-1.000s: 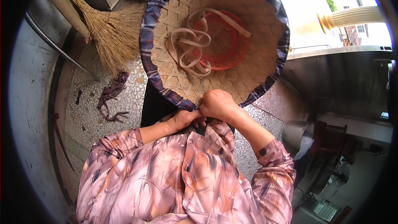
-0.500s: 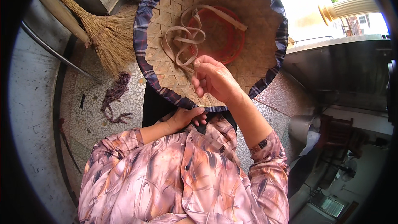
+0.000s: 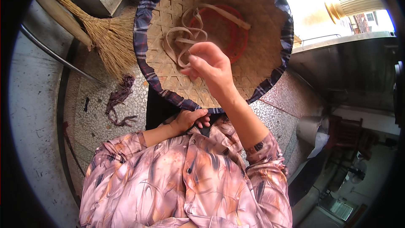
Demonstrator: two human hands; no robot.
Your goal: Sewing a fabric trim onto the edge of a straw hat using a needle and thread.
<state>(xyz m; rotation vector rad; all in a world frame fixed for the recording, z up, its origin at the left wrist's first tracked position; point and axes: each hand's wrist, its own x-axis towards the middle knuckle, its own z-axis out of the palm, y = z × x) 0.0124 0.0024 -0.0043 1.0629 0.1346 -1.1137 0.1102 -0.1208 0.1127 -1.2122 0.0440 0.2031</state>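
A round woven bamboo basket (image 3: pixel 177 6) faces up in front of me, its rim wrapped in dark blue plaid cloth (image 3: pixel 145 55). My left hand (image 3: pixel 190 120) is closed at the near rim, thumb on top of the cloth edge and fingers curled below. Over the basket's inside, my right hand (image 3: pixel 212 64) is raised with thumb and fingers pinched together; anything held there is too small to make out. A pale flat strap (image 3: pixel 200 33) lies in loops in the basket, partly behind my right hand. Beside it sits a red plastic ring-shaped piece (image 3: pixel 242 38).
A straw broom (image 3: pixel 114 38) leans at the left, above a tangle of dark purple cord (image 3: pixel 120 97) on the speckled floor (image 3: pixel 93 118). A grey metal panel (image 3: pixel 36 122) stands along the left side. At right are a metal counter (image 3: pixel 354 67) and a silvery bucket (image 3: pixel 307 128).
My right hand has moved slightly up and left and turned, now covering part of the strap. My left hand stays at the near rim.
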